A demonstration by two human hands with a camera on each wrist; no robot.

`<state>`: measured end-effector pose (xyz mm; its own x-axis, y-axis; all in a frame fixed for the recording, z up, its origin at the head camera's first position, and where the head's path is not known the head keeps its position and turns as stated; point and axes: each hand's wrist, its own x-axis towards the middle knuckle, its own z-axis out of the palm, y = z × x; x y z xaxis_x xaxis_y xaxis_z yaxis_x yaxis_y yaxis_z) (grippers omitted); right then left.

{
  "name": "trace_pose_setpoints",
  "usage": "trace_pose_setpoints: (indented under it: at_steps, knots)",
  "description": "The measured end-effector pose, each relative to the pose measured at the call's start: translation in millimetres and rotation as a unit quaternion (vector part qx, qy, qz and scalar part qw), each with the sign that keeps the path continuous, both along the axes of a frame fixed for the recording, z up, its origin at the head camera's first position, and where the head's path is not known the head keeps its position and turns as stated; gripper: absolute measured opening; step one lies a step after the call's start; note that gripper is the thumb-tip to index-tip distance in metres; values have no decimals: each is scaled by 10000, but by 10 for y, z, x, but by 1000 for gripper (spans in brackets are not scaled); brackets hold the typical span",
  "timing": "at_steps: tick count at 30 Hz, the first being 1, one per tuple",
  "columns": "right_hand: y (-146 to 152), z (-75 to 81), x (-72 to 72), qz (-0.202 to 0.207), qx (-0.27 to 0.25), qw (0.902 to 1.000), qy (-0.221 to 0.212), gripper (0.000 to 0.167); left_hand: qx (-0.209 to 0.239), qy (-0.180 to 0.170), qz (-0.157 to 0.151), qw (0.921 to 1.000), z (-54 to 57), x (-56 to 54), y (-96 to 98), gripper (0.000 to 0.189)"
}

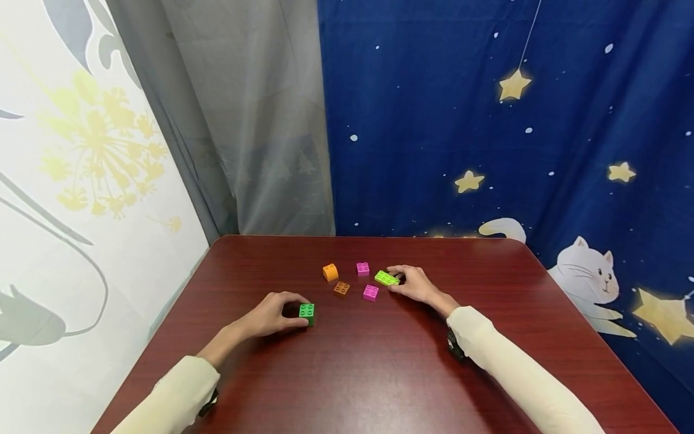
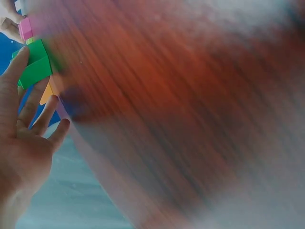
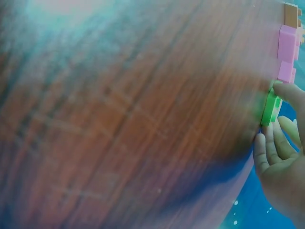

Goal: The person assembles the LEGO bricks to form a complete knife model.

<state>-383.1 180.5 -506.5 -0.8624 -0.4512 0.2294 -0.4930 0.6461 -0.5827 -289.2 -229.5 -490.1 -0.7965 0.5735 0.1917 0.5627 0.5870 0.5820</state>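
Note:
My left hand (image 1: pixel 273 314) pinches a dark green building brick (image 1: pixel 306 311) with four-stud top between thumb and fingertips, at the left of the table. In the left wrist view, the same green brick (image 2: pixel 35 64) sits between the thumb and fingers of the left hand (image 2: pixel 28 138). Farther off, my right hand (image 1: pixel 416 284) has its thumb and fingers around the ends of a flat lime-green brick (image 1: pixel 387 278). The right wrist view shows the right hand (image 3: pixel 283 157) with thumb and fingertips on this lime brick (image 3: pixel 271 107).
Between the hands lie a rounded orange brick (image 1: pixel 330 272), a flat brown-orange brick (image 1: pixel 341 288), a pink brick (image 1: pixel 362 269) and a nearer pink brick (image 1: pixel 371 293). All rest on the dark red table (image 1: pixel 358 374). Curtains (image 1: pixel 401 150) hang behind its far edge.

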Motion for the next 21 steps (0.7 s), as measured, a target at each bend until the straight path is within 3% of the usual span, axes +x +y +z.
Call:
trace_pose_setpoints:
  at_steps: [13, 21]
  knots:
    - [-21, -19, -1, -26, 138, 9998, 155, 50, 80, -224, -37, 9997, 8, -25, 171, 34]
    - [-26, 19, -2, -206, 203, 9994, 207, 39, 93, -280, -1, 9996, 0, -51, 275, 33]
